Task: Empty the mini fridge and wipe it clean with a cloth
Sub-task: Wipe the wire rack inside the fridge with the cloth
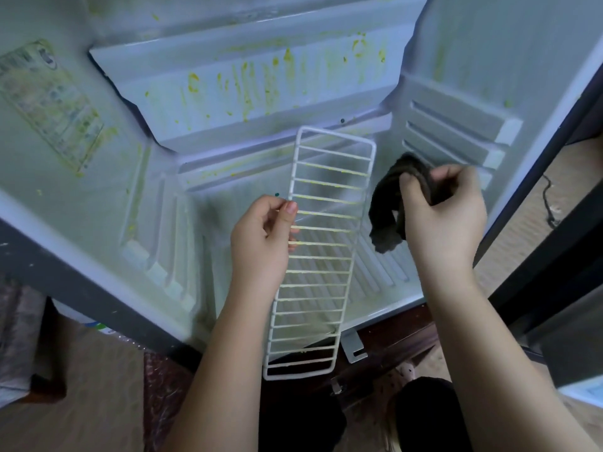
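head view: looking down into the open mini fridge (98, 197), with both bare arms reaching in.
mini fridge: nothing but the rack is inside; yellow-green stains (287, 60) run down the back wall and dot the sides.
rack (323, 256): white wire, long and thin, held up at a slant. its far end is inside the fridge and its near end sticks out past the front edge.
left hand (261, 236): pinches the rack's left side bar, a bit above the middle. the thumb (290, 208) lies on top of the bar and the other fingers curl under the wires.
right hand (443, 216): fingers curled tight round a dark cloth (388, 220), up by the fridge's right wall.
cloth: bunched in the right hand, with a thick fold hanging down from the thumb side. it is just beside the rack's right edge (i cannot tell if they touch).
sticker (49, 102): a faded paper label on the left inner wall, smeared with yellow.
cord (551, 203): a thin black one on the floor, out to the right.
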Tool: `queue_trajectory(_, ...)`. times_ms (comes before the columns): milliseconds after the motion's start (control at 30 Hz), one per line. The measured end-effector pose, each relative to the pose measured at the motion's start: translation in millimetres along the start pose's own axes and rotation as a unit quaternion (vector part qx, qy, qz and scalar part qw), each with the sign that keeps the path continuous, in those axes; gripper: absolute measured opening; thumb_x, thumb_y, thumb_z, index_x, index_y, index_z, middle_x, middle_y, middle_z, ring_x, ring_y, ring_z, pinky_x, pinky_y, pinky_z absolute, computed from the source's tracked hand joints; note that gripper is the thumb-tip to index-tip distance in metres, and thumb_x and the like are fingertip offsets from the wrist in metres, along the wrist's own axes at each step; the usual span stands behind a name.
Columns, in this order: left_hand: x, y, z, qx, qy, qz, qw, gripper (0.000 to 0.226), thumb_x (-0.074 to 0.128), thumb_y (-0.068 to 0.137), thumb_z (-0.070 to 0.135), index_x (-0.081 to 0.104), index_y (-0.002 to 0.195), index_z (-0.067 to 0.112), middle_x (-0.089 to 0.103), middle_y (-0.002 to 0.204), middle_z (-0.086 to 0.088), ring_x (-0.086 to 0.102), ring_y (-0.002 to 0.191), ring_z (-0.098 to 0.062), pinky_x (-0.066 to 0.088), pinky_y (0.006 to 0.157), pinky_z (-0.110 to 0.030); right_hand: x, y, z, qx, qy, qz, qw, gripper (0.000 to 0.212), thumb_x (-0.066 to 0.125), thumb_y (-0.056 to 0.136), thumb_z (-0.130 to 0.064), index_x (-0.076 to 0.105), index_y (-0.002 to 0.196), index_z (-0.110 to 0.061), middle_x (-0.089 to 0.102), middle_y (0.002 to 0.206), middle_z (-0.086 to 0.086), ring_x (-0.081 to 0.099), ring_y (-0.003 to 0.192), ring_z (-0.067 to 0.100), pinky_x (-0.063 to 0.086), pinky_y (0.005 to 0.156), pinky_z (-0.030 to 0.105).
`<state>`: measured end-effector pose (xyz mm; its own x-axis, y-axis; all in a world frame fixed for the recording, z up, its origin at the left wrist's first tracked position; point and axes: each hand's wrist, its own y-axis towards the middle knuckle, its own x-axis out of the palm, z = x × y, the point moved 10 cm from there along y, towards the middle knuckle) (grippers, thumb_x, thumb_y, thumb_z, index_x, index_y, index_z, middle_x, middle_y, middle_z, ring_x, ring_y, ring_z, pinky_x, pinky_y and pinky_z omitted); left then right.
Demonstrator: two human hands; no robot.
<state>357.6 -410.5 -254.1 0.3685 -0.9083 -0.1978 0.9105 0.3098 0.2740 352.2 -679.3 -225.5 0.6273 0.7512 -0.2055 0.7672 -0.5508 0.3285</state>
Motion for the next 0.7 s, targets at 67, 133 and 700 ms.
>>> queue_trajectory(67, 5.7, -4.3, 6.0, 0.017, 0.016, -0.003, 1.000, 0.021, 0.055, 0.098, 0.016, 0.058, 0.078, 0.023, 0.057, 0.066, 0.004, 0.056, 0.056, 0.000, 0.056, 0.058, -0.031, -3.5, -3.5, -18.3, -0.031, 0.052, 0.024, 0.998, 0.019, 0.064, 0.083, -0.030, 0.048, 0.088, -0.023, 0.051, 0.076, -0.018, 0.050, 0.072, -0.005, 0.040, 0.070, 0.021)
queue_trajectory(133, 8.7, -6.1, 7.3, 0.021, 0.020, 0.002, 1.000, 0.023, 0.054, 0.099, 0.017, 0.057, 0.077, 0.025, 0.058, 0.064, 0.008, 0.059, 0.056, 0.000, 0.055, 0.060, -0.032, 0.6, -8.3, -35.0, -0.058, 0.077, 0.037, 0.995, 0.020, 0.064, 0.081, -0.030, 0.044, 0.083, -0.030, 0.052, 0.079, -0.018, 0.051, 0.075, -0.001, 0.042, 0.072, 0.024)
queue_trajectory(700, 14.7, -10.3, 26.0, 0.118, 0.093, 0.009, 0.989, 0.021, 0.044, 0.095, 0.029, 0.053, 0.083, 0.016, 0.061, 0.064, 0.007, 0.066, 0.057, -0.004, 0.046, 0.059, -0.029, 83.5, -33.2, -81.0, -0.286, -0.002, -0.118, 0.951, 0.027, 0.063, 0.083, -0.015, 0.061, 0.109, -0.011, 0.058, 0.118, 0.003, 0.056, 0.106, 0.025, 0.048, 0.085, 0.042)
